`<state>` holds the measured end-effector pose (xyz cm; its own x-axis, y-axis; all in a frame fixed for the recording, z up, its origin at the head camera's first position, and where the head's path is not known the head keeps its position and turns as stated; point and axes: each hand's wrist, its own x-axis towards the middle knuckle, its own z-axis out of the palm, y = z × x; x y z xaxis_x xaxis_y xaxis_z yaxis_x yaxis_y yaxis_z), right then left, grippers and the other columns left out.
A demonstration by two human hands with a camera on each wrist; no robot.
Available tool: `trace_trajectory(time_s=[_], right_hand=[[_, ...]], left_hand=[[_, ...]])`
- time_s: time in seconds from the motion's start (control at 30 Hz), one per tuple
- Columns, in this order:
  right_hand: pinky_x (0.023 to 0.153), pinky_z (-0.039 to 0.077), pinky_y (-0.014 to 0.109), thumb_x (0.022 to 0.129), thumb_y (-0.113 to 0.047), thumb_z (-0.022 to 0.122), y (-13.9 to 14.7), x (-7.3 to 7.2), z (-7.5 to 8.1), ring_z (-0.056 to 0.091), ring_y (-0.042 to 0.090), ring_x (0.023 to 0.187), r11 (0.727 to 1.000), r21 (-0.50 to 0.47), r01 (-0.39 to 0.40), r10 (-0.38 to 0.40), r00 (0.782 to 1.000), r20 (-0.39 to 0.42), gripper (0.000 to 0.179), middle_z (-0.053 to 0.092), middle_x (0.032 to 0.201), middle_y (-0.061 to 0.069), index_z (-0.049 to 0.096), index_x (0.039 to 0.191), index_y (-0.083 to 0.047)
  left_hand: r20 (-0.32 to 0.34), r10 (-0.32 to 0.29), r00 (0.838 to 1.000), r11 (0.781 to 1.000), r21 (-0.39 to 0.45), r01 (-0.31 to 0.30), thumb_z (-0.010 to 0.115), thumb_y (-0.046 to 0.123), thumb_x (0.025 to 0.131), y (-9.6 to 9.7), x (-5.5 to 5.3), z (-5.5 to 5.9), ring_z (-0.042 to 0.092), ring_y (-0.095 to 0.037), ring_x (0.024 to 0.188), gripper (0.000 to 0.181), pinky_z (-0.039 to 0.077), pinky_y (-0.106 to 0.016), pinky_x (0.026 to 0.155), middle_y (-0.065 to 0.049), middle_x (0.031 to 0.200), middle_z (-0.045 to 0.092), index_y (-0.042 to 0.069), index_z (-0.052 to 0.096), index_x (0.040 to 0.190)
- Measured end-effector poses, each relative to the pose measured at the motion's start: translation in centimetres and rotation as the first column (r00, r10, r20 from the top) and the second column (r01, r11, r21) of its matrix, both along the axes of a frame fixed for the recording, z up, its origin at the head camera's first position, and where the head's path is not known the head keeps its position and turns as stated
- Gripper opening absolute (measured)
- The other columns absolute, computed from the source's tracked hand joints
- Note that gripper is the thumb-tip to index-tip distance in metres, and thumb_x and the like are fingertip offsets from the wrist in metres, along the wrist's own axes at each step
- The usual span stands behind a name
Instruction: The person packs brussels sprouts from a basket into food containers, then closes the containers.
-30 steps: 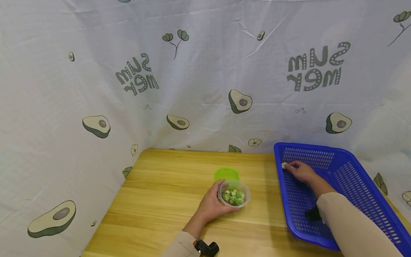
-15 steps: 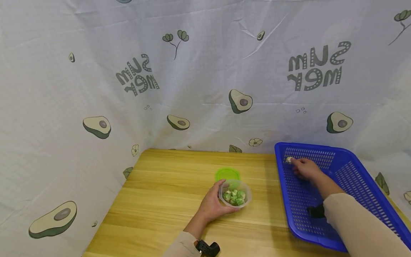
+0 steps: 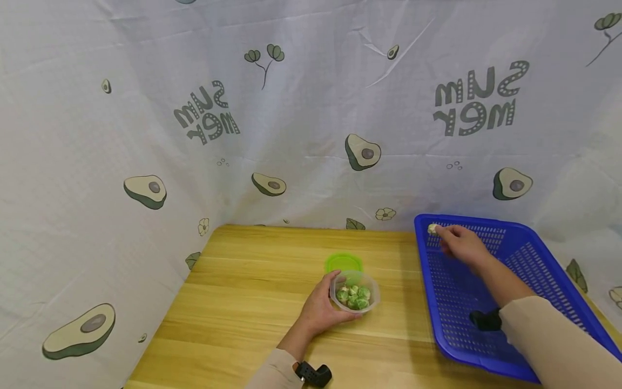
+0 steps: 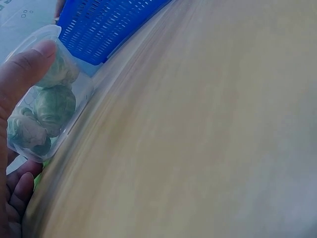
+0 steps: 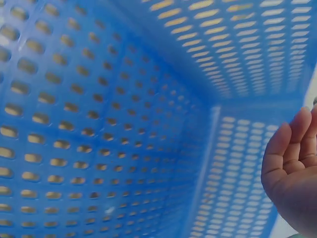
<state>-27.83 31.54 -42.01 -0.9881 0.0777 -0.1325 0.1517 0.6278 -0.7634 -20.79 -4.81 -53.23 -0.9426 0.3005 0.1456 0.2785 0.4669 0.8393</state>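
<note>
My left hand (image 3: pixel 320 310) grips a clear plastic tub (image 3: pixel 374 300) from its left side, thumb near and fingers behind. Several green Brussels sprouts (image 3: pixel 353 297) lie inside it, and the left wrist view shows some Brussels sprouts (image 4: pixel 54 106) through the wall, below the thumb. Over the far left corner of a blue plastic basket (image 3: pixel 427 302), my right hand (image 3: pixel 464 246) pinches one pale Brussels sprout (image 3: pixel 432 229) between thumb and fingers. In the right wrist view the hand (image 5: pixel 294 168) shows curled fingers at the right edge; the sprout is hardly visible there.
A bright green round lid (image 3: pixel 343 262) lies just behind the tub on the wooden table (image 3: pixel 233 292). The basket's slotted walls (image 5: pixel 233 44) stand high around the right hand. A white printed curtain (image 3: pixel 301 108) hangs behind and to the left of the table.
My right hand has risen with the pinched Brussels sprout from inside the basket toward its far rim. The left hand and the tub have stayed in place.
</note>
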Motion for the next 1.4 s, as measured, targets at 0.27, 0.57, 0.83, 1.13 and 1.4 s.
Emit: trace_trajectory(time_s=[0.27,0.57,0.83,1.13,1.4], right_hand=[[0.081,0.055,0.031,0.107,-0.055,0.038,-2.7,1.3,3.1,0.059,0.02,0.095,0.992,-0.01,-0.124,0.124,0.99,-0.062,0.069,0.059,0.108,0.016,0.049,0.135,0.007],[0.079,0.052,0.033,0.107,-0.052,0.045,-6.3,2.6,4.9,0.056,0.025,0.093,0.97,-0.013,-0.242,0.241,0.967,-0.082,0.06,0.056,0.102,0.013,0.052,0.132,0.003],[0.075,0.053,0.03,0.108,-0.038,0.05,-8.7,3.9,5.3,0.057,0.022,0.087,0.925,-0.035,-0.379,0.374,0.923,-0.092,0.043,0.057,0.095,0.008,0.057,0.126,0.001],[0.07,0.051,0.028,0.104,-0.03,0.06,-11.8,4.6,4.1,0.056,0.016,0.076,0.835,0.004,-0.55,0.549,0.833,-0.073,0.026,0.061,0.084,0.002,0.066,0.113,-0.006],[0.057,0.04,0.024,0.102,-0.026,0.064,-13.1,4.7,2.2,0.047,0.007,0.063,0.753,0.073,-0.654,0.658,0.751,-0.054,0.023,0.057,0.074,-0.003,0.066,0.112,-0.006]], left_hand=[[0.007,0.004,1.0,1.0,-0.009,-0.004,0.094,0.045,0.069,-0.2,0.0,0.3,0.054,-0.027,0.137,0.108,0.045,-0.05,0.113,0.001,0.145,0.059,0.018,0.037,0.156],[0.012,0.0,1.0,1.0,-0.005,0.0,0.094,0.046,0.069,-0.3,0.0,0.2,0.054,-0.027,0.136,0.108,0.045,-0.05,0.113,0.001,0.145,0.059,0.018,0.036,0.157],[0.013,-0.01,1.0,1.0,0.001,0.01,0.094,0.046,0.07,-0.3,0.0,0.1,0.053,-0.025,0.137,0.108,0.044,-0.05,0.114,0.005,0.145,0.059,0.019,0.036,0.157],[0.004,-0.012,1.0,1.0,0.001,0.012,0.093,0.048,0.071,-0.3,-0.2,0.2,0.054,-0.024,0.136,0.107,0.044,-0.05,0.113,0.003,0.145,0.059,0.017,0.036,0.156],[0.025,-0.011,1.0,1.0,-0.006,0.011,0.092,0.05,0.07,-0.2,-0.1,0.3,0.053,-0.026,0.137,0.107,0.044,-0.051,0.113,0.0,0.147,0.057,0.021,0.035,0.156]])
